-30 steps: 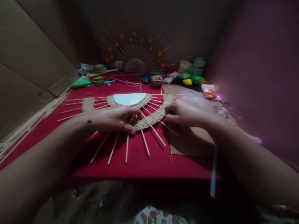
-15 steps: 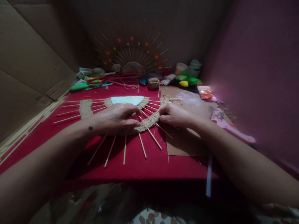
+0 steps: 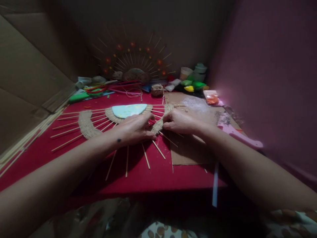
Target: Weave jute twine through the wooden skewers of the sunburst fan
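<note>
where sticks (image 3: 126, 162) are fanning out, a woven band (image 3: 88, 127) is curving across centre frame

while the left hand (image 3: 140, 127) is resting on the band, thumb and forefinger standing apart, the right hand (image 3: 177, 120) is touching it with curled fingers; whether they are pinching, i cannot tell. above the left hand, a pale blue half-disc (image 3: 128, 110) is lying.

A: Object?
B: Half-round woven piece (image 3: 128, 114), lying on red cloth (image 3: 153, 178), straight side far.
A: Parts?
B: Pale blue half-disc (image 3: 129, 109) at centre, woven inner rim (image 3: 109, 114), thin sticks (image 3: 146, 156) fanning out, tan outer band (image 3: 84, 124).
A: State?
B: Stick ends bare past band. Right end overlaps cardboard (image 3: 183, 153). Near middle hidden.
</note>
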{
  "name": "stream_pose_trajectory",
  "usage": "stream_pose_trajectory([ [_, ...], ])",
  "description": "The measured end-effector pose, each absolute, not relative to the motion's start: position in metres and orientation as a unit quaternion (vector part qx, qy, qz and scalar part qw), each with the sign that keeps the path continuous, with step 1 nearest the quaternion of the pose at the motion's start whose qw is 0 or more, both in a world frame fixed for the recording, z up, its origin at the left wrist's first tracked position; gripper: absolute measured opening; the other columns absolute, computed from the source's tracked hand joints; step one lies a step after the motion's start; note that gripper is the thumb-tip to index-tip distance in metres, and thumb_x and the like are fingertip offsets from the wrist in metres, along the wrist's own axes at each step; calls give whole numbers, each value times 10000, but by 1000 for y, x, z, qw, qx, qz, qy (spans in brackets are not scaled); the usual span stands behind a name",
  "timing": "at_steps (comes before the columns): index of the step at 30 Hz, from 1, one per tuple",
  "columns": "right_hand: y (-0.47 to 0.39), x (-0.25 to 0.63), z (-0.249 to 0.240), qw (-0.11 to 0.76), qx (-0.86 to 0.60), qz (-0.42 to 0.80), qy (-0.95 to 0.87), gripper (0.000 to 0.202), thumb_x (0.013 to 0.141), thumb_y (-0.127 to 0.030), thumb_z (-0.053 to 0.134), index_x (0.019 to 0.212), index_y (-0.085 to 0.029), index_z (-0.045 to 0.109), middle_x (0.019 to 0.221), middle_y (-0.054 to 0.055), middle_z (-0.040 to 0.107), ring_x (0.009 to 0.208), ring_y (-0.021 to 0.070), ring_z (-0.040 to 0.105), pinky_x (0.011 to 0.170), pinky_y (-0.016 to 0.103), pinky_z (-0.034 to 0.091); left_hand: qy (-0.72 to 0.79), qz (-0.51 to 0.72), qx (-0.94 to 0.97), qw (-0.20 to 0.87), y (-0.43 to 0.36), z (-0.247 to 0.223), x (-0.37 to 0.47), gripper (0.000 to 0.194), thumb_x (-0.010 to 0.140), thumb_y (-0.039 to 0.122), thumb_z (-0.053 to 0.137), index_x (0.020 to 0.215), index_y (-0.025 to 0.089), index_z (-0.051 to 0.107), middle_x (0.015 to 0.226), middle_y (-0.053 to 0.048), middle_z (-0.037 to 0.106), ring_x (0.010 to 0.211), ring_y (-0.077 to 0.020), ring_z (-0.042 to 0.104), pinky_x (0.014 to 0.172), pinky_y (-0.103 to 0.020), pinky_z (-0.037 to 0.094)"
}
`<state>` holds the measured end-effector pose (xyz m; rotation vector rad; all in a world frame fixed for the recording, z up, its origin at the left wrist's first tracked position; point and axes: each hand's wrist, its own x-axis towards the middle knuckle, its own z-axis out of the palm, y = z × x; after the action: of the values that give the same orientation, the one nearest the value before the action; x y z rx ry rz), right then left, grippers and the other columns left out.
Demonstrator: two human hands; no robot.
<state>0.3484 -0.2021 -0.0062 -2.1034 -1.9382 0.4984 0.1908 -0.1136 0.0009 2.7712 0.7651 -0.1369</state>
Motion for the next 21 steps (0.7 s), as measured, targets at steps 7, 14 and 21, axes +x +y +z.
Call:
stream_pose_trajectory([
  [7, -204, 350, 1, 134, -717, 184, -658, 140, 750, -153, 534, 664, -138, 644, 541, -12, 507, 528, 88, 428, 520, 259, 285, 271, -6, 933, 237, -105, -7, 189, 533, 677, 402, 707, 1142, 210, 533, 801, -2, 635, 741, -189, 581, 618, -276, 357],
  [14, -218, 365, 33, 138, -669, 265, -681, 119, 766, -195, 606, 721, -137, 700, 571, -12, 570, 556, 88, 491, 534, 231, 339, 252, 46, 921, 294, -95, 1, 183, 412, 673, 431, 693, 1002, 197, 610, 752, 8, 605, 695, -154, 540, 598, -270, 361],
  [21, -238, 383, 53, 70, -647, 309, -693, 140, 746, -275, 637, 738, -184, 744, 601, -4, 657, 600, 120, 585, 541, 222, 395, 261, 93, 904, 325, -93, 6, 182, 391, 636, 409, 713, 950, 191, 629, 732, 11, 598, 679, -141, 536, 586, -262, 367],
])
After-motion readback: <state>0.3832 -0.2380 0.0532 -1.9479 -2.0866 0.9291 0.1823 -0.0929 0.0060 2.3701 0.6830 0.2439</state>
